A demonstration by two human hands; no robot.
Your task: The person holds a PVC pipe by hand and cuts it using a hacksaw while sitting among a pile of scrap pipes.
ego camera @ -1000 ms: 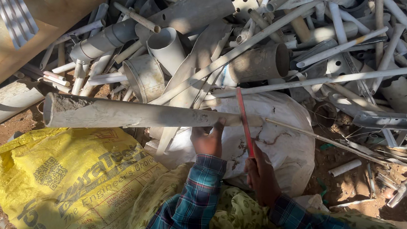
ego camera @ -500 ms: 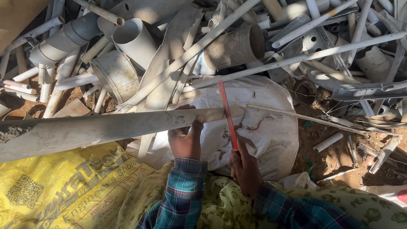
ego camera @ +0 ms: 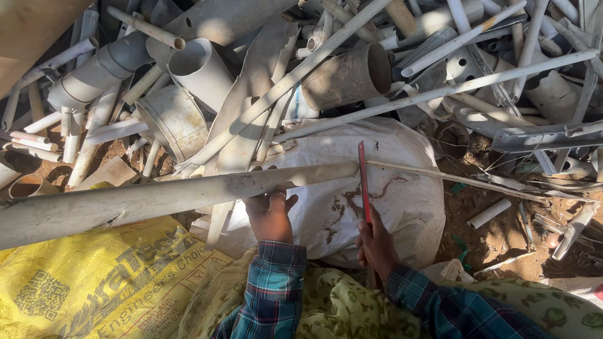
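My left hand (ego camera: pixel 270 214) grips a long, dirty grey plastic pipe (ego camera: pixel 123 205) near its right end, holding it level across the view to the left edge. My right hand (ego camera: pixel 376 245) holds a thin red blade-like tool (ego camera: pixel 364 182) upright, its tip just past the pipe's right end. Both hands are over a stuffed white sack (ego camera: pixel 383 184). Plaid sleeves cover both forearms, above a yellow-green patterned cloth (ego camera: pixel 343 311).
A big heap of cut grey and white plastic pipes and strips (ego camera: pixel 350 63) fills the far side. A printed yellow sack (ego camera: pixel 73 298) lies at lower left. Brown dirt ground (ego camera: pixel 497 240) with pipe scraps shows at right.
The long pipe has slid leftward and swung level, so my left hand now grips it near its right end. The red tool stays upright in my right hand.
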